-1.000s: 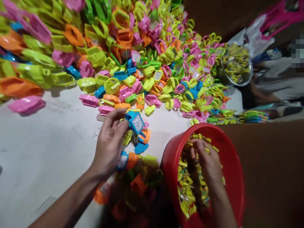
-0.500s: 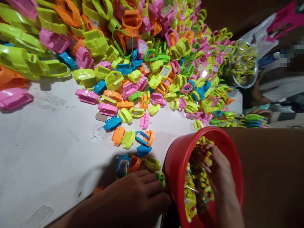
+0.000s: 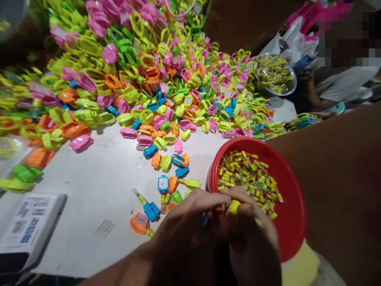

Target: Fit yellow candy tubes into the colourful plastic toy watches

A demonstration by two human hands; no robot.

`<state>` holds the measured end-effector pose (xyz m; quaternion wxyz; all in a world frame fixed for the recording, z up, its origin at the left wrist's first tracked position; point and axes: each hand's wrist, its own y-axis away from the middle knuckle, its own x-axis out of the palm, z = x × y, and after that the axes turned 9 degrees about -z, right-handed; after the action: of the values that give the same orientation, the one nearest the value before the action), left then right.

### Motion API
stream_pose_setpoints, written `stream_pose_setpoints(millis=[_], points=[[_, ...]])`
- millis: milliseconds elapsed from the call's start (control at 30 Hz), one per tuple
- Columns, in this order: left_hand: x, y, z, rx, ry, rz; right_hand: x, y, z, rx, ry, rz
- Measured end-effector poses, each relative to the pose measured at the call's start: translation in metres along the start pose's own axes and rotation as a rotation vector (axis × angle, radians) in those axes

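Observation:
My left hand and my right hand meet at the near left side of a red bucket. The closed fingers of my right hand pinch a small yellow-wrapped candy. Beside it my left hand is closed too, but its fingers are in shadow and what they hold is hidden. Many yellow candies fill the bottom of the bucket. Left of my hands lie a blue plastic toy watch and an orange toy watch, each with a yellow-wrapped piece sticking out.
A big heap of colourful toy watches covers the back of the white table. A white box with print lies at the left. A clear bowl of yellow pieces is at the back right, near another person.
My right hand has come up out of the bucket with a yellow candy and joined my left hand. The view has shifted, showing more of the table's left side.

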<state>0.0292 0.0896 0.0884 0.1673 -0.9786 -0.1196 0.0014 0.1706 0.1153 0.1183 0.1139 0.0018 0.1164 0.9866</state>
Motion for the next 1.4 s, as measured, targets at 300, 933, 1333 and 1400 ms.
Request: stream_pose_setpoints(millis=[300,933,1333,1400], points=[[-0.015,0.014,-0.029,0.145,-0.190,0.081,-0.006,0.034,0.012,0.164,-0.097,0.234],[-0.025,0.033,-0.033,0.166,-0.333,0.386,-0.041,0.063,-0.036,0.385,-0.214,0.405],[-0.014,0.058,-0.028,0.371,-0.589,0.388,-0.020,0.069,-0.048,0.419,-0.415,0.103],[-0.016,0.056,-0.026,0.417,-0.617,0.390,-0.020,0.067,-0.051,0.414,-0.405,0.114]])
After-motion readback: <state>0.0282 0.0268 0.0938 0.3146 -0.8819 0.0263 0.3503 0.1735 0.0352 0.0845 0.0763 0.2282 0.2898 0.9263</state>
